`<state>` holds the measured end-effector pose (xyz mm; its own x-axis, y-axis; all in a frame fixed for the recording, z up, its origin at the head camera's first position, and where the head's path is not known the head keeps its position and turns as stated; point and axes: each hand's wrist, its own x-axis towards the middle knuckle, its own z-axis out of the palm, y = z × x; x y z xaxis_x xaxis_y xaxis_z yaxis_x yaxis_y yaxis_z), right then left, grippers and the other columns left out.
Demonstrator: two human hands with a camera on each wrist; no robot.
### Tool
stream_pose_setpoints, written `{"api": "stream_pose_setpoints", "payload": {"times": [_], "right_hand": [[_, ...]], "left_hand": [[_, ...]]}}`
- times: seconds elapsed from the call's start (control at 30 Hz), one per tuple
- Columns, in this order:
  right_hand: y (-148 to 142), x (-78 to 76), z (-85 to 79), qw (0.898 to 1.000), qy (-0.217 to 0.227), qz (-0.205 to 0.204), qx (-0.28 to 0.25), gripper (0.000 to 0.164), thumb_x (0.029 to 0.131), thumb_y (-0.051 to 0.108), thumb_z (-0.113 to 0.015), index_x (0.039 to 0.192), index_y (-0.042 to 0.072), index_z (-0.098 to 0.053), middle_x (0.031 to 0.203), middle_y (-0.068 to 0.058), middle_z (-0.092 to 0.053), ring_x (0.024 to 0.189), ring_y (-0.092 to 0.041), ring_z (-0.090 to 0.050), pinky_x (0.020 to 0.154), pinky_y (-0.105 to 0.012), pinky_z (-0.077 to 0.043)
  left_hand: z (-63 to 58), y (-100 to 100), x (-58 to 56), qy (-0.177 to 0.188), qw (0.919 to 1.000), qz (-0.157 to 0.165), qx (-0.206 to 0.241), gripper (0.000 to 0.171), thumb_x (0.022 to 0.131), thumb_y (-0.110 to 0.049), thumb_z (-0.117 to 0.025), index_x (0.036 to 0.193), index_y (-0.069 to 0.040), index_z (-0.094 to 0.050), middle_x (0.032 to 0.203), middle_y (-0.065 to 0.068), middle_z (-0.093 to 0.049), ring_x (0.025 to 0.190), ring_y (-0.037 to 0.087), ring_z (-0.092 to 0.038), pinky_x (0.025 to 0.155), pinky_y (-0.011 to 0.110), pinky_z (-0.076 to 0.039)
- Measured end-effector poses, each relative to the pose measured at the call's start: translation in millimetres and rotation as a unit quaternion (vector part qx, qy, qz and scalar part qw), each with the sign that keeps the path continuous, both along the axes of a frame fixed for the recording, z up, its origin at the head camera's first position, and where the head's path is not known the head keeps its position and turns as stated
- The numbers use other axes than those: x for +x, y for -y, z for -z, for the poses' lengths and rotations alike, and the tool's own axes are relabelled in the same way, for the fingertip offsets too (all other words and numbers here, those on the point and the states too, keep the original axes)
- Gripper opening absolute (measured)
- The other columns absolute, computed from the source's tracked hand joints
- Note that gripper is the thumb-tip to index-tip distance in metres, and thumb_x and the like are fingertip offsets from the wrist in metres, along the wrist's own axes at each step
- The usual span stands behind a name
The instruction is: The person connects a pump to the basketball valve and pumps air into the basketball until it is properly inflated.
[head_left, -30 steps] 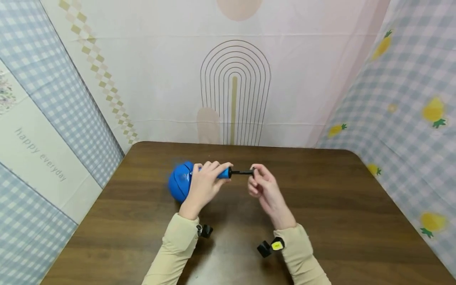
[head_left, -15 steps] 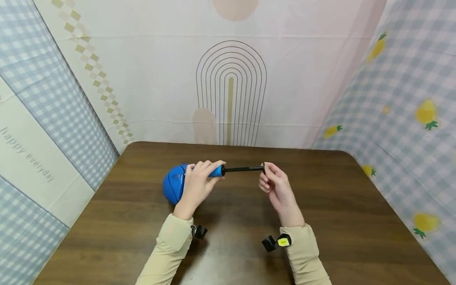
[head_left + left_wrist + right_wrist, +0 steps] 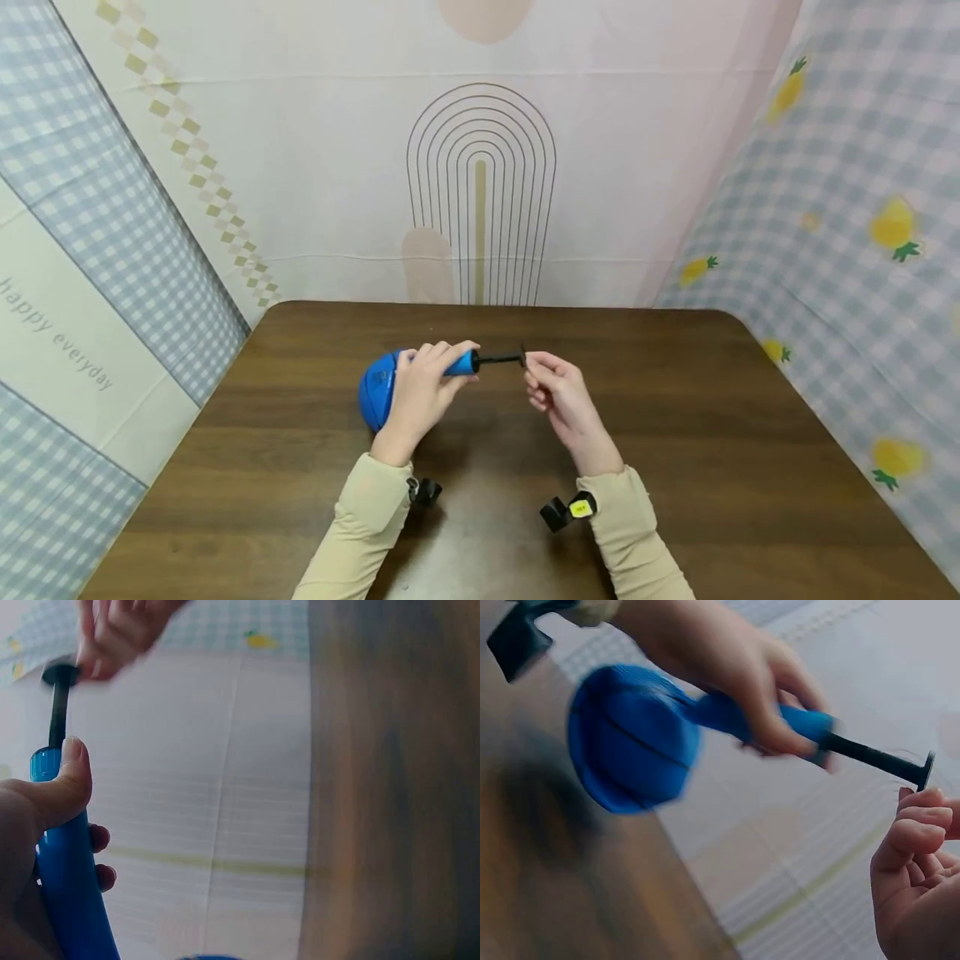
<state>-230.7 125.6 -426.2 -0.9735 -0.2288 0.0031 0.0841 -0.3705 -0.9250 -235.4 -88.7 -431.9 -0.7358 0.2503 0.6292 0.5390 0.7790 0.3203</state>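
My left hand [image 3: 423, 387] grips the blue barrel of a hand pump [image 3: 71, 881], its thumb lying along the barrel near the collar. A blue ball with dark seams [image 3: 634, 742] is at the far end of the pump, its side looking dented. Part of the ball is hidden behind the left hand in the head view, and where pump and ball join is blurred. From the barrel a black rod [image 3: 874, 759] sticks out, ending in a flat black handle [image 3: 60, 671]. With curled fingers my right hand [image 3: 566, 400] holds the edge of that handle.
Both hands work above a brown wooden table [image 3: 712, 433]. A pale cloth with printed arches [image 3: 480, 192] hangs behind it, and checked cloths [image 3: 847, 250] hang at the sides. Black cameras [image 3: 555, 514] are strapped to the wrists.
The rod came further out as the right hand moved right, then slid partly back in as that hand returned left. The left hand keeps its grip; the ball has shifted slightly.
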Motion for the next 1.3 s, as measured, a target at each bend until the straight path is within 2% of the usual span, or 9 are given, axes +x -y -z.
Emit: {"api": "stream_pose_setpoints", "payload": {"times": [0.13, 0.2, 0.33, 0.47, 0.57, 0.73, 0.93, 1.17, 1.3], "right_hand": [[-10.9, 1.0, -8.0, 0.994, -0.062, 0.033, 0.081, 0.015, 0.104, 0.022, -0.046, 0.101, 0.013, -0.057, 0.067, 0.006, -0.057, 0.051, -0.005, -0.047, 0.046, -0.017, -0.037], [-10.0, 2.5, -9.9, 0.985, -0.102, 0.03, 0.139, 0.023, 0.103, 0.029, -0.046, 0.114, 0.009, -0.051, 0.072, 0.004, -0.06, 0.053, -0.007, -0.052, 0.046, -0.02, -0.041], [1.5, 3.3, -6.7, 0.967, -0.155, 0.027, 0.201, 0.028, 0.103, 0.023, -0.048, 0.123, 0.003, -0.046, 0.078, -0.01, -0.064, 0.056, -0.009, -0.056, 0.046, -0.025, -0.043], [19.2, 4.7, 3.0, 0.939, -0.184, 0.048, 0.287, 0.018, 0.103, 0.019, -0.046, 0.116, 0.005, -0.046, 0.079, -0.022, -0.063, 0.059, -0.014, -0.059, 0.05, -0.027, -0.046], [28.2, 8.4, 7.9, 0.916, -0.193, 0.059, 0.346, 0.017, 0.104, 0.023, -0.043, 0.112, 0.008, -0.044, 0.079, -0.019, -0.063, 0.062, -0.02, -0.061, 0.058, -0.029, -0.05], [22.4, 11.9, 1.2, 0.904, -0.197, 0.106, 0.364, 0.018, 0.105, 0.025, -0.041, 0.106, 0.007, -0.047, 0.08, -0.018, -0.06, 0.062, -0.027, -0.061, 0.06, -0.029, -0.052], [9.7, 8.3, -7.8, 0.9, -0.178, 0.189, 0.349, 0.025, 0.106, 0.026, -0.038, 0.112, 0.005, -0.05, 0.082, -0.02, -0.061, 0.062, -0.023, -0.06, 0.057, -0.026, -0.048], [35.1, 10.8, 5.5, 0.887, -0.189, 0.088, 0.412, 0.035, 0.107, 0.034, -0.029, 0.13, 0.009, -0.036, 0.093, -0.015, -0.065, 0.08, -0.024, -0.066, 0.07, -0.032, -0.051], [36.8, 14.4, 5.2, 0.862, -0.216, 0.113, 0.444, 0.024, 0.107, 0.03, -0.033, 0.118, 0.011, -0.042, 0.088, -0.011, -0.064, 0.071, -0.021, -0.061, 0.059, -0.031, -0.046]], "left_hand": [[-2.5, 8.4, -0.1, 0.021, 0.9996, -0.013, 0.011, 0.041, 0.084, -0.034, -0.071, 0.124, -0.029, -0.063, 0.101, -0.001, -0.069, 0.094, 0.022, -0.06, 0.086, 0.047, -0.037], [-2.6, 7.9, 0.5, 0.026, 0.9996, -0.011, -0.002, 0.04, 0.086, -0.035, -0.07, 0.125, -0.03, -0.063, 0.1, -0.001, -0.069, 0.094, 0.021, -0.059, 0.085, 0.046, -0.037], [-0.9, -3.2, 2.2, 0.016, 0.9996, 0.003, -0.025, 0.04, 0.085, -0.035, -0.072, 0.123, -0.028, -0.064, 0.098, -0.002, -0.069, 0.09, 0.02, -0.059, 0.083, 0.045, -0.037], [3.4, -16.9, 5.1, -0.002, 0.9992, 0.008, -0.038, 0.04, 0.083, -0.034, -0.074, 0.122, -0.026, -0.065, 0.096, -0.002, -0.069, 0.088, 0.02, -0.059, 0.082, 0.045, -0.037], [4.6, -19.6, 6.5, -0.004, 0.999, 0.011, -0.043, 0.04, 0.083, -0.035, -0.074, 0.121, -0.026, -0.066, 0.095, -0.002, -0.069, 0.087, 0.019, -0.059, 0.083, 0.046, -0.038], [-1.2, -11.4, 5.3, 0.01, 0.9994, 0.025, -0.023, 0.041, 0.084, -0.036, -0.073, 0.123, -0.027, -0.064, 0.097, -0.002, -0.069, 0.091, 0.019, -0.061, 0.087, 0.047, -0.039], [-3.9, 0.5, 4.3, 0.014, 0.9998, -0.011, -0.013, 0.04, 0.084, -0.035, -0.072, 0.122, -0.029, -0.065, 0.097, -0.003, -0.069, 0.091, 0.019, -0.059, 0.085, 0.046, -0.037], [0.3, -10.6, 6.2, -0.018, 0.9988, -0.015, -0.043, 0.037, 0.085, -0.032, -0.074, 0.12, -0.027, -0.066, 0.094, -0.002, -0.069, 0.089, 0.02, -0.059, 0.087, 0.048, -0.039], [-0.3, -14.1, 6.4, -0.002, 0.9994, 0.026, -0.021, 0.039, 0.085, -0.03, -0.074, 0.123, -0.024, -0.065, 0.097, -0.001, -0.069, 0.091, 0.02, -0.06, 0.089, 0.048, -0.039]]}}
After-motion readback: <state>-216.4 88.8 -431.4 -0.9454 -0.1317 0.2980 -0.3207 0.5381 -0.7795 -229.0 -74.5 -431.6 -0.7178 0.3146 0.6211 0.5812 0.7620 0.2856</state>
